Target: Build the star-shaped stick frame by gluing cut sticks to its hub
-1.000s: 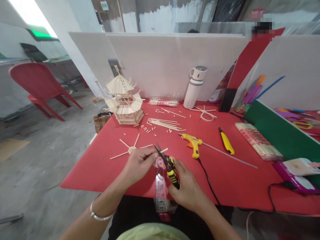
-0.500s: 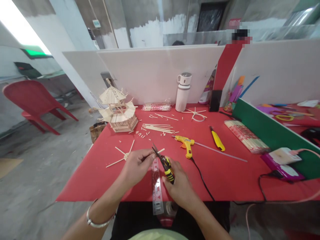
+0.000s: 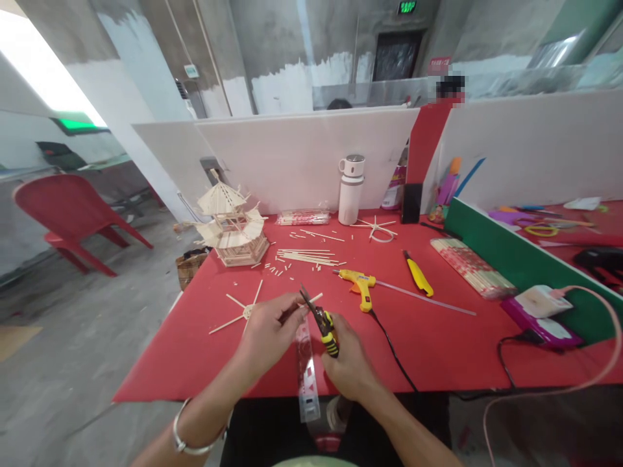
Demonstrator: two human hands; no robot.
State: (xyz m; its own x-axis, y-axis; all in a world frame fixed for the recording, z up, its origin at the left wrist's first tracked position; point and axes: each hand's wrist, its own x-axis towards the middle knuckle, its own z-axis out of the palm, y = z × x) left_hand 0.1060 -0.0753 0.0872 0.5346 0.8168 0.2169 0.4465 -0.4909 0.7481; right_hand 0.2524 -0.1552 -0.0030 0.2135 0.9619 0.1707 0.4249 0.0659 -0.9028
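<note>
My left hand [image 3: 265,331] pinches a thin wooden stick [image 3: 315,299] that points up and to the right. My right hand [image 3: 348,366] grips the black and yellow cutters [image 3: 321,318], whose open blades sit around the stick just past my left fingertips. Under both hands a clear plastic ruler [image 3: 307,373] lies across the near edge of the red table [image 3: 438,337]. A star of glued sticks [image 3: 241,308] rests just left of my left hand.
A stick pagoda model [image 3: 231,224] stands at the back left, with loose sticks [image 3: 306,255] beside it. A yellow glue gun [image 3: 359,285], a yellow knife [image 3: 417,274], a packet of sticks [image 3: 474,266], a white flask [image 3: 350,189] and white partition boards [image 3: 302,159] surround the work area. A red chair [image 3: 68,217] stands far left.
The view has tilted up and pulled back a little. Both hands keep the same hold, with the cutter blades still at the stick.
</note>
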